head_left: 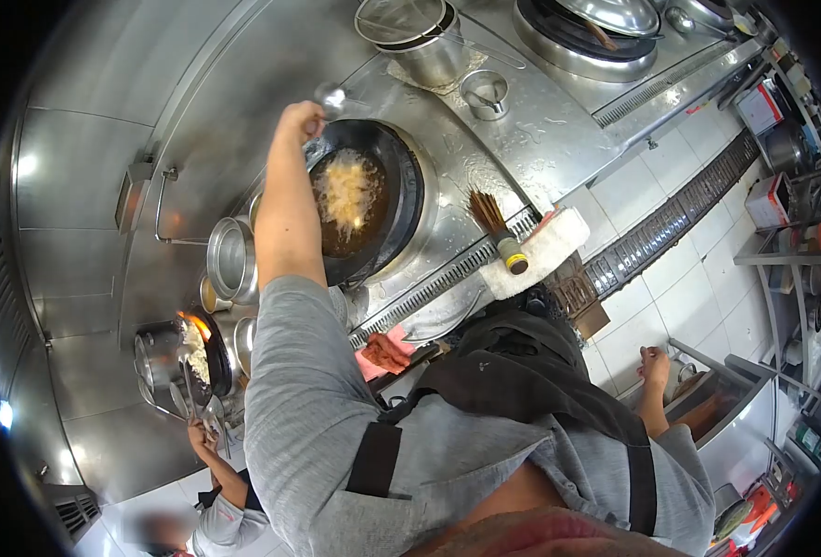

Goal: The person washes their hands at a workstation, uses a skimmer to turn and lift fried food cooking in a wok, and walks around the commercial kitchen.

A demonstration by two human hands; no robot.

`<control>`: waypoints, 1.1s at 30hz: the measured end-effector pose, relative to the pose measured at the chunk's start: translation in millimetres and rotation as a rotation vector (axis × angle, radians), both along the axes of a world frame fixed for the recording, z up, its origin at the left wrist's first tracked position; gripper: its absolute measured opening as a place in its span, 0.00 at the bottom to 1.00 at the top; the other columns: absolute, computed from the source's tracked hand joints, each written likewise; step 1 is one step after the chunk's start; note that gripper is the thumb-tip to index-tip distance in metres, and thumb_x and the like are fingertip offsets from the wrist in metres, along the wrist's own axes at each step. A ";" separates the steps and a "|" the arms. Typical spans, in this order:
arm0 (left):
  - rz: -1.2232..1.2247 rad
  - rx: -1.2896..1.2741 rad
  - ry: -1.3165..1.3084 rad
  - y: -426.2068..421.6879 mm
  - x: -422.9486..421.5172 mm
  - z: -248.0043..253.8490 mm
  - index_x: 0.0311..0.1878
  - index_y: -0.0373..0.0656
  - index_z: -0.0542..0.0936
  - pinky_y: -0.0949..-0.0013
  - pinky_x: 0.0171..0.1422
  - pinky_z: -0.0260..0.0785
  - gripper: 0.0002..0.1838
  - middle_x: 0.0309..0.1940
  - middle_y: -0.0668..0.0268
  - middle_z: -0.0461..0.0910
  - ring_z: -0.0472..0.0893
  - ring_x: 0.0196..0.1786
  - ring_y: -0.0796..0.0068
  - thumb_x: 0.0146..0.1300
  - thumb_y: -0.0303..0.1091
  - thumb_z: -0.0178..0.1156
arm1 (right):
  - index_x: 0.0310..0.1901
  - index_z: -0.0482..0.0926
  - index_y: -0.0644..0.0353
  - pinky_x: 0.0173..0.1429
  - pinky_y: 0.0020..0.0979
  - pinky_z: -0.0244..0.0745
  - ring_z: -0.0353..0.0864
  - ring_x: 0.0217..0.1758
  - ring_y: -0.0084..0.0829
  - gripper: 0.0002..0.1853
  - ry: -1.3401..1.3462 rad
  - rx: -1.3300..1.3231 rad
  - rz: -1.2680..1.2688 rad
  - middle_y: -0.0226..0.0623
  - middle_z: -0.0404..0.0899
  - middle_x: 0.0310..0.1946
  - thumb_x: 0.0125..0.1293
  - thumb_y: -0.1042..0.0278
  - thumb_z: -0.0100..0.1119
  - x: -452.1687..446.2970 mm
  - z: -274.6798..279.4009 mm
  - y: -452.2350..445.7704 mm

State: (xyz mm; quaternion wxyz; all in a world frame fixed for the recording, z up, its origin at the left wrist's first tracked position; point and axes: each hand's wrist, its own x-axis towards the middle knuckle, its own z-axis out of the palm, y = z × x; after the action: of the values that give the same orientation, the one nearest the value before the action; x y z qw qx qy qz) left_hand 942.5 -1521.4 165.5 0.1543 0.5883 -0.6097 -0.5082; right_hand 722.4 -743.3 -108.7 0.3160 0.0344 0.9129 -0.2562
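Note:
My left hand (302, 122) is stretched out over the far-left rim of a black wok (409, 200). Its fingers are closed; what they grip, if anything, cannot be made out. Touching or just beyond them is a shiny round metal ladle (331, 97). Pale yellow pieces of food (347, 193) bubble in brown oil inside the wok. Off to my right side, my right hand (654, 364) hangs loosely curled, with nothing visible in it. Close to it stands an open metal drawer (762, 373) with containers inside.
A bamboo wok brush (496, 227) lies by a white towel (559, 243) on the counter edge. A strainer-topped pot (429, 60) and small metal cup (485, 97) stand beyond. At left, a co-worker's hand (202, 436) is beside another wok (215, 357) with flames. A floor drain (671, 218) runs right.

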 end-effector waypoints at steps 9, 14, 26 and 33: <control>-0.739 -0.550 -1.114 172.4 -101.6 -60.3 0.46 0.39 0.78 0.60 0.56 0.69 0.16 0.49 0.52 0.75 0.75 0.53 0.55 0.55 0.32 0.50 | 0.42 0.78 0.66 0.20 0.27 0.72 0.79 0.17 0.29 0.17 0.011 -0.032 0.087 0.44 0.81 0.27 0.58 0.60 0.58 -45.8 2.6 -40.3; -0.782 -0.596 -1.025 246.0 -97.0 -92.1 0.45 0.36 0.78 0.60 0.53 0.71 0.16 0.47 0.51 0.77 0.77 0.51 0.56 0.60 0.30 0.43 | 0.42 0.78 0.65 0.39 0.33 0.76 0.82 0.33 0.39 0.18 0.193 -0.184 0.371 0.48 0.81 0.32 0.55 0.59 0.60 -40.5 3.9 -94.1; -0.469 -0.428 -0.903 246.4 -49.4 -77.4 0.48 0.37 0.73 0.56 0.54 0.69 0.18 0.42 0.47 0.77 0.77 0.49 0.49 0.52 0.31 0.52 | 0.58 0.63 0.61 0.50 0.41 0.72 0.73 0.47 0.50 0.34 0.322 -0.389 1.290 0.54 0.70 0.44 0.50 0.59 0.62 60.7 51.8 -340.7; -0.351 -0.338 -0.750 242.6 -34.7 -84.2 0.47 0.37 0.73 0.55 0.52 0.70 0.19 0.42 0.46 0.77 0.76 0.48 0.48 0.49 0.29 0.52 | 0.57 0.65 0.68 0.52 0.39 0.70 0.75 0.46 0.49 0.32 0.083 -0.424 0.895 0.58 0.74 0.43 0.49 0.64 0.56 52.9 10.1 -376.5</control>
State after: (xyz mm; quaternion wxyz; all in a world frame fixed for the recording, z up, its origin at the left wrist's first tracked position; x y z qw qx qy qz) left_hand 907.9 -1278.8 81.3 -0.0717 0.5861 -0.7886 -0.1715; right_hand 775.3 -1119.7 -98.6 0.3583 -0.4360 0.7778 -0.2767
